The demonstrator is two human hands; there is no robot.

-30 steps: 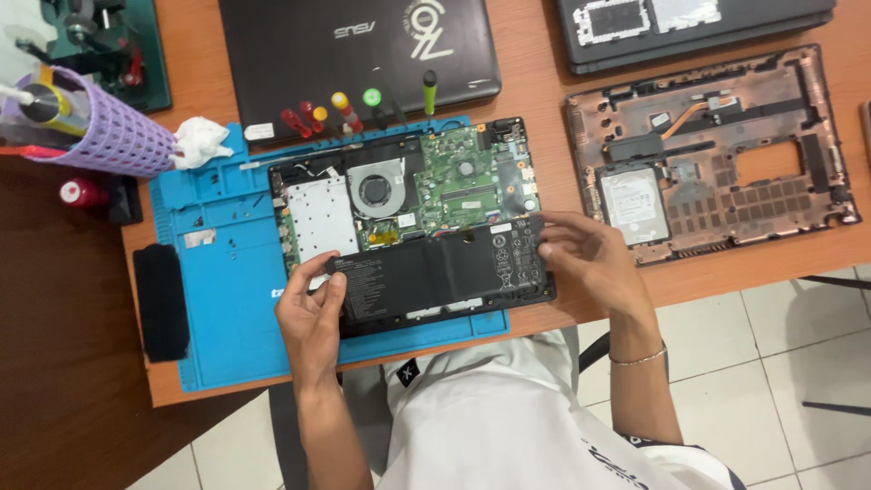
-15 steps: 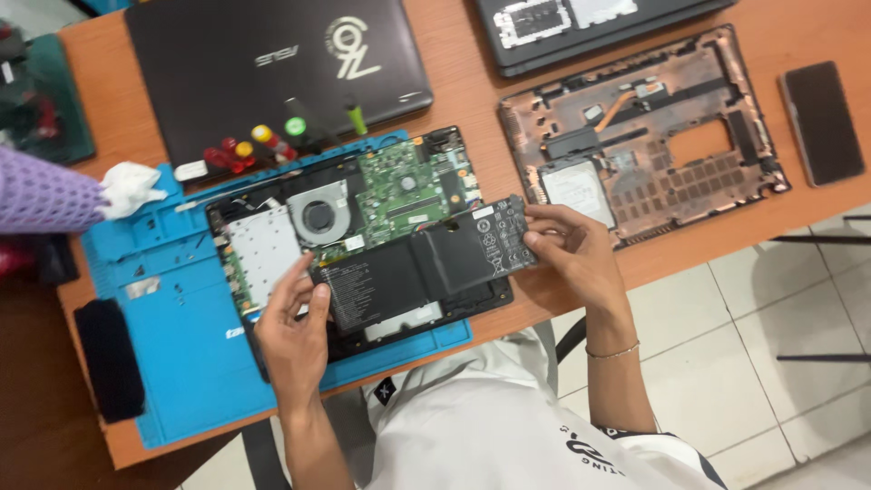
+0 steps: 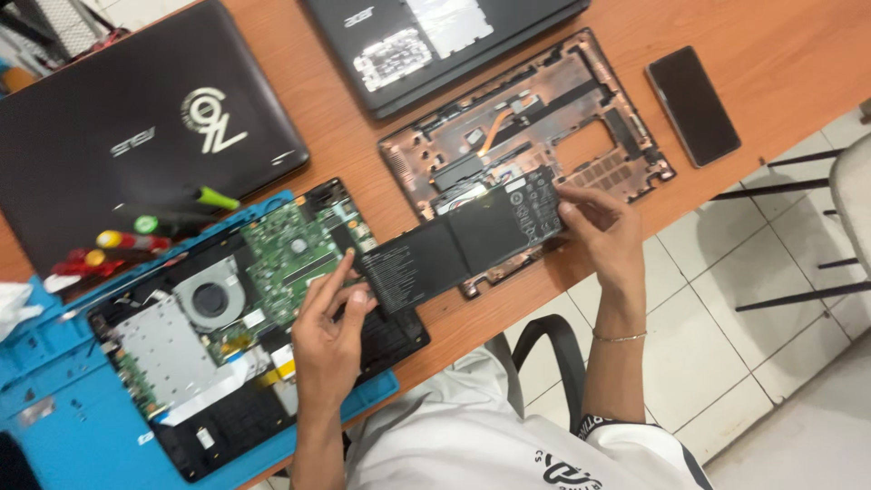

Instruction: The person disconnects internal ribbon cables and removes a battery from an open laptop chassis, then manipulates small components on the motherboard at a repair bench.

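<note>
2 hands (image 3: 331,340) on 1 black battery (image 3: 467,240), 3 laptops (image 3: 136,136) nearby

White printed shirt (image 3: 508,436), thin wrist bracelet (image 3: 620,338).

Both my bare hands raised, fingers pinching from opposite ends.

My left hand (image 3: 328,338) reaches up from the near edge, fingers extended; my right hand (image 3: 606,238), thin bracelet at the wrist, grips with thumb above and curled fingers.
</note>
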